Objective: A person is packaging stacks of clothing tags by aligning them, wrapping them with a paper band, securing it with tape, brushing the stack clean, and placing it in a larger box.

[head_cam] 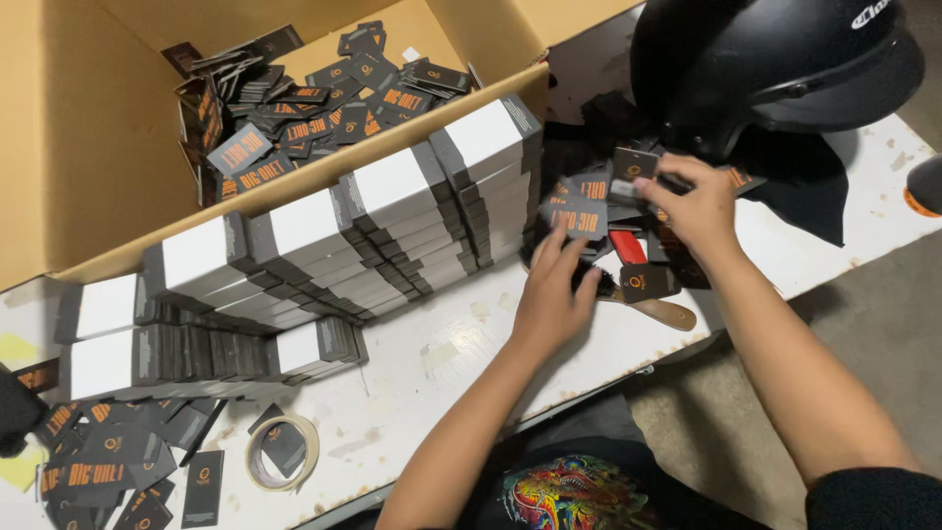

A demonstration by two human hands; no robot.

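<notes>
My left hand [551, 294] reaches over the white table [442, 363], fingers spread on a loose pile of small black tags with orange print [579, 218]. My right hand [699, 201] is to the right of that pile, its fingers pinching a black tag [636, 164] at the pile's top. Under the pile lie a red-handled tool [628, 245] and a wooden handle [669, 314]. Just left of my left hand, leaning stacks of white and dark grey folded cards [392, 221] run along the table.
An open cardboard box [88, 137] holding several black tags [294, 108] stands at the back left. A black helmet [765, 64] sits at the back right. A roll of tape [283, 451] and more scattered tags [108, 461] lie at the front left. The table's front edge runs diagonally.
</notes>
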